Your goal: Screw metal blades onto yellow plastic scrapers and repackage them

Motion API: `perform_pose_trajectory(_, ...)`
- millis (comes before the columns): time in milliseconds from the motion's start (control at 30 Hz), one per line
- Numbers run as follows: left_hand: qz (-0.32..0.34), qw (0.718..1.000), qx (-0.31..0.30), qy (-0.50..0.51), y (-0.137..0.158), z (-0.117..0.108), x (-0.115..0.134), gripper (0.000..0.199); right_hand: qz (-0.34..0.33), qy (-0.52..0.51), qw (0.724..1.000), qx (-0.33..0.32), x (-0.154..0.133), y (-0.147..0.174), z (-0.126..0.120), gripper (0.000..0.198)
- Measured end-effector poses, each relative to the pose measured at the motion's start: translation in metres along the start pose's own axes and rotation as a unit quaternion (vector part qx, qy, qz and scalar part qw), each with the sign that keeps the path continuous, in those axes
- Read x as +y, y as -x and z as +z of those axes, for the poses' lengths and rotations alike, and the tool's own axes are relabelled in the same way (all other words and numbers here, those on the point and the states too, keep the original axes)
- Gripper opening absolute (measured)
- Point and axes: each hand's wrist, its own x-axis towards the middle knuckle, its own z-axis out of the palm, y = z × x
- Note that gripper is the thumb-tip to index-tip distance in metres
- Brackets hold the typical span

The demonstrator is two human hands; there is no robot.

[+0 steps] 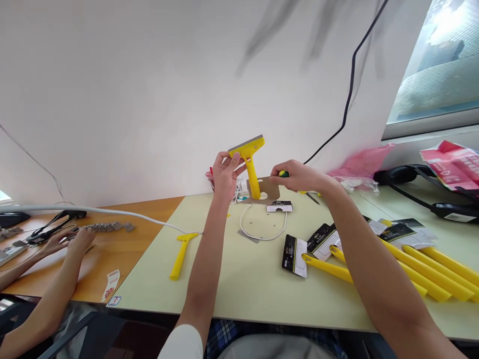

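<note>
My left hand (225, 172) holds up a yellow scraper (253, 174) by its head, fingers closed near one end. The scraper's metal blade edge points up, a small screw shows on the head, and the handle hangs down. Just to the right, my right hand (295, 175) is closed around a screwdriver (284, 173) with a green and yellow handle; its shaft is hidden. The two hands are apart. Behind the scraper handle stands a brown cardboard piece (272, 191). Another yellow scraper body (183, 255) lies on the table left of my left forearm.
Several yellow handles (430, 271) with black-and-white cards (294, 256) lie on the right. A white cable loop (263, 239) and small loose parts lie mid-table. A black headset (419, 189) and pink bags sit far right. A co-worker's hands (80, 239) are at the left table.
</note>
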Motion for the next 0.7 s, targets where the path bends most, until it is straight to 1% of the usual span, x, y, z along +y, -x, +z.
perform_pose_trajectory(133, -0.020, 0.999, -0.031, -0.014, 0.004, -0.002, 0.008, 0.059, -0.002, -0.034, 0.999, -0.002, -0.002, -0.002, 0.004, 0.026)
perform_pose_trajectory(233, -0.026, 0.999, -0.028, -0.020, 0.008, -0.004, 0.015, 0.061, -0.014, -0.074, 0.997, -0.013, 0.002, -0.006, 0.009, 0.037)
perform_pose_trajectory(333, -0.020, 1.000, -0.018, -0.006, 0.009, -0.007, 0.019, 0.061, -0.034, -0.131, 0.990, -0.024, 0.006, -0.009, 0.013, 0.050)
perform_pose_trajectory(433, -0.012, 1.000, -0.008, 0.021, 0.010, -0.009, 0.022, 0.060, -0.053, -0.192, 0.980, -0.032, 0.004, -0.009, 0.016, 0.058)
perform_pose_trajectory(533, -0.012, 0.999, 0.001, 0.032, 0.010, -0.010, 0.026, 0.061, -0.058, -0.250, 0.966, -0.037, 0.001, -0.007, 0.018, 0.061)
perform_pose_trajectory(700, -0.019, 0.999, -0.024, 0.012, 0.013, -0.014, 0.033, 0.064, -0.069, -0.333, 0.940, -0.030, 0.000, -0.009, 0.022, 0.056)
